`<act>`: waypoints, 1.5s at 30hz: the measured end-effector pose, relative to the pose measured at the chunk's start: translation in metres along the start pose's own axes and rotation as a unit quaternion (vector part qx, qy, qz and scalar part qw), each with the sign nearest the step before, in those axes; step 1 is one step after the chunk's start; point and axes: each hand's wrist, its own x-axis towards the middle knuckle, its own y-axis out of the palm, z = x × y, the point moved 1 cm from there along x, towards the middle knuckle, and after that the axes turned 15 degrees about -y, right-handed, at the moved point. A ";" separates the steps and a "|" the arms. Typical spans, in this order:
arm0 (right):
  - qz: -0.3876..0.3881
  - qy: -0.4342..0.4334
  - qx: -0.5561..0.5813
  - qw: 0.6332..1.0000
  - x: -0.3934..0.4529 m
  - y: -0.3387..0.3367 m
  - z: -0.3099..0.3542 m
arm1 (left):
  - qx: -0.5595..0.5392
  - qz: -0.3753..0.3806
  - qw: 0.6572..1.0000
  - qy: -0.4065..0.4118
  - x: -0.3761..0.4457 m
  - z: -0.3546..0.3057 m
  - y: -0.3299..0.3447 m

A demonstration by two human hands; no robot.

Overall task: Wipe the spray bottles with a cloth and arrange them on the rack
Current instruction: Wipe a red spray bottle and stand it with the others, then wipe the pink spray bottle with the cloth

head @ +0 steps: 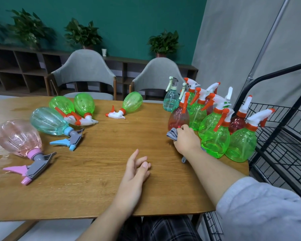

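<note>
My right hand (186,140) grips a grey cloth (172,134) at the base of an upright red spray bottle (179,118). Several upright green bottles (215,134) with orange-and-white triggers crowd the table's right end, plus a pale teal one (171,99). My left hand (135,171) rests open on the wooden table (102,146), holding nothing. Lying on their sides to the left are a pink bottle (17,137), a teal bottle (48,120) and three green bottles (84,104). The black wire rack (283,136) stands right of the table.
Two grey chairs (83,70) stand behind the table. A dark shelf unit (16,66) with potted plants (163,43) runs along the green wall. A grey partition (241,40) rises at the right. A wet patch shows at the table's left edge.
</note>
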 end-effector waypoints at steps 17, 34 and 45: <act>-0.002 -0.023 0.048 0.999 0.002 -0.021 0.023 | -0.048 -0.020 0.998 -0.031 0.002 -0.001 0.000; -0.070 0.201 0.708 0.673 -0.046 -0.050 0.127 | 0.402 -0.190 0.881 0.161 -0.025 -0.065 -0.070; 0.046 0.266 0.826 0.494 -0.073 -0.045 0.177 | 0.594 -0.378 0.706 -0.076 -0.014 -0.073 -0.170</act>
